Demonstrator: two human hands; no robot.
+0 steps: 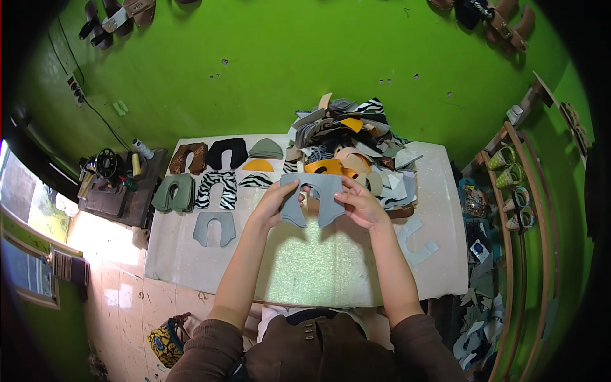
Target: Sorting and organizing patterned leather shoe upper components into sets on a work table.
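Observation:
Both of my hands hold a grey U-shaped fabric piece [318,194] above the white table [305,267]. My left hand [275,202] grips its left leg and my right hand [360,202] grips its right side. Behind it lies a heap of mixed cut pieces [350,143] in grey, orange, beige and zebra print. To the left, sorted pieces lie flat in rows: a brown one [188,157], a black one [227,151], a green stack [175,192], a zebra-print one [216,189] and a grey one [214,228].
A pale U-shaped piece [417,242] lies at the table's right. A sewing machine [108,175] with thread spools stands on a side table at left. A wooden shoe rack [515,191] stands at right. Sandals hang on the green wall [286,57]. A patterned bag [168,340] sits on the floor.

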